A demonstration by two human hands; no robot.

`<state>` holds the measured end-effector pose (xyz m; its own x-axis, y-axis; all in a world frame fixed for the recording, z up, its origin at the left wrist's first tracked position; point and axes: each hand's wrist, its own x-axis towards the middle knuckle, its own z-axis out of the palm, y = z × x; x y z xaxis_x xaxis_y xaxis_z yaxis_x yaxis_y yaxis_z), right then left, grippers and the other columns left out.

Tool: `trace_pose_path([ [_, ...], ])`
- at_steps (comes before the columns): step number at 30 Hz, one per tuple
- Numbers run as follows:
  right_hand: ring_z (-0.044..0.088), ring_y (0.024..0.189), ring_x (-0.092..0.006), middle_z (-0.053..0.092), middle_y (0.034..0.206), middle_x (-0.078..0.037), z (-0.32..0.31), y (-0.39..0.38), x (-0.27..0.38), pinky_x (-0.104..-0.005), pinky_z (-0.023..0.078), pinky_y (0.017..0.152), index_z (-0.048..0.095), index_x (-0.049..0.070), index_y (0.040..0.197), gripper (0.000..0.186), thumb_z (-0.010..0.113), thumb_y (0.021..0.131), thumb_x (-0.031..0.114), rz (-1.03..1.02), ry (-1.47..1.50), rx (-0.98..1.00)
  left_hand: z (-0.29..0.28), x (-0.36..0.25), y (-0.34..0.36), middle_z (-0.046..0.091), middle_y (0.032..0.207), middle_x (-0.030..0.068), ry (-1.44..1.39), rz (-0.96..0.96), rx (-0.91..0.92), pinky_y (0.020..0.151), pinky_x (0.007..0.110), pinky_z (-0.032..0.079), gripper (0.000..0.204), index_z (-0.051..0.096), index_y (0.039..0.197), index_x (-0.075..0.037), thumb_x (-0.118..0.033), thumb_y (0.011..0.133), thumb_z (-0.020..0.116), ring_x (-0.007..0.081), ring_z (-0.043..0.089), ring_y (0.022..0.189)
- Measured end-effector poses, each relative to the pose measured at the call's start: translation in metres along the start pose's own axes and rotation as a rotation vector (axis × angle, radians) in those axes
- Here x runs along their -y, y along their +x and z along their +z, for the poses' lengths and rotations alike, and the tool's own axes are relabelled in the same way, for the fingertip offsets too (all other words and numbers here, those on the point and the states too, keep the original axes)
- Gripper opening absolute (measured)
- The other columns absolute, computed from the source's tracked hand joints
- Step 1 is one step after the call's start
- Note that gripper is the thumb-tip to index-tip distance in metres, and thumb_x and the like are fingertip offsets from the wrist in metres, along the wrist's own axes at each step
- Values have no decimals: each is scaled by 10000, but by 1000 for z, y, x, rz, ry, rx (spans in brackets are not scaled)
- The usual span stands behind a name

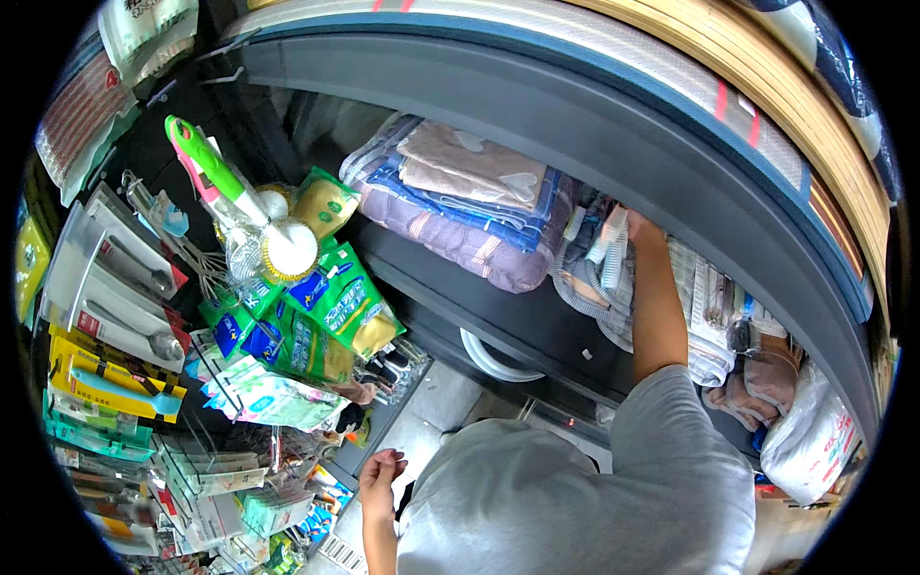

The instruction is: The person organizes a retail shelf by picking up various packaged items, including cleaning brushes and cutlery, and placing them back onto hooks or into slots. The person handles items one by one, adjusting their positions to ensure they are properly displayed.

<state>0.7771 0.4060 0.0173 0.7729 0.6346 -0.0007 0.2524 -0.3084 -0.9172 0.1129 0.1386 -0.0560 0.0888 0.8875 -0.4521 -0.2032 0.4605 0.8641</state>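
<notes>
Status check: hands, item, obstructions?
Right hand at pale striped item, grip unclear. Left hand loosely curled, nothing visible in it. Folded purple bedding alongside, not blocking.

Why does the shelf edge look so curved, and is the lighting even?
In the head view, the grey shelf edge bows, likely from the fisheye lens; also in the head view, lighting is uneven: the round white brush head looks nearly washed out, while the dark lower shelf sits dimmer.

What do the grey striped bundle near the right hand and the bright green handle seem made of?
Grey striped bundle: probably soft fabric, matte, judging by its rounded folds. Green handle: likely moulded plastic, glossy, with highlights; rubber is possible.
</notes>
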Motion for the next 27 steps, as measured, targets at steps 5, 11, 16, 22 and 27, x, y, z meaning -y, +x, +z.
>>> trace_pose_path([
  [5, 538, 1078, -297, 558, 1219, -143, 3, 25, -16, -426, 431, 896, 532, 71, 1272, 522, 626, 828, 328, -85, -143, 35, 0, 6, 7, 636, 1059, 111, 6, -32, 73, 881, 322, 490, 208, 584, 1093, 3, -130, 934, 562, 203, 615, 970],
  [11, 554, 1059, -291, 573, 1200, -142, -18, 73, -54, -419, 447, 881, 532, 71, 1270, 492, 616, 844, 302, -81, -197, 98, 3, 17, 8, 631, 1071, 87, -78, -69, 105, 889, 288, 454, 246, 562, 1144, 9, -100, 923, 562, 165, 597, 947],
  [16, 561, 1054, -244, 603, 1134, -138, -29, 50, -62, -365, 414, 950, 476, 38, 1312, 456, 561, 883, 168, -708, -390, 630, -10, 58, -2, 632, 1084, 82, -147, -113, 62, 893, 301, 466, 269, 575, 1150, -14, -192, 949, 554, 163, 602, 982],
  [22, 523, 1075, -288, 550, 1196, -117, -53, 51, -58, -410, 433, 926, 502, 68, 1301, 518, 561, 893, 382, 168, 429, 648, -11, 49, 14, 611, 1040, 57, -143, 0, 104, 853, 270, 465, 246, 554, 1140, 10, -143, 946, 556, 136, 582, 923],
  [27, 544, 1060, -306, 552, 1196, -113, -41, 51, -37, -439, 461, 895, 522, 79, 1268, 496, 540, 896, 408, 353, 555, 540, -7, 40, 6, 609, 1043, 59, -156, 41, 49, 856, 274, 470, 227, 556, 1130, 9, -92, 928, 543, 133, 584, 921],
])
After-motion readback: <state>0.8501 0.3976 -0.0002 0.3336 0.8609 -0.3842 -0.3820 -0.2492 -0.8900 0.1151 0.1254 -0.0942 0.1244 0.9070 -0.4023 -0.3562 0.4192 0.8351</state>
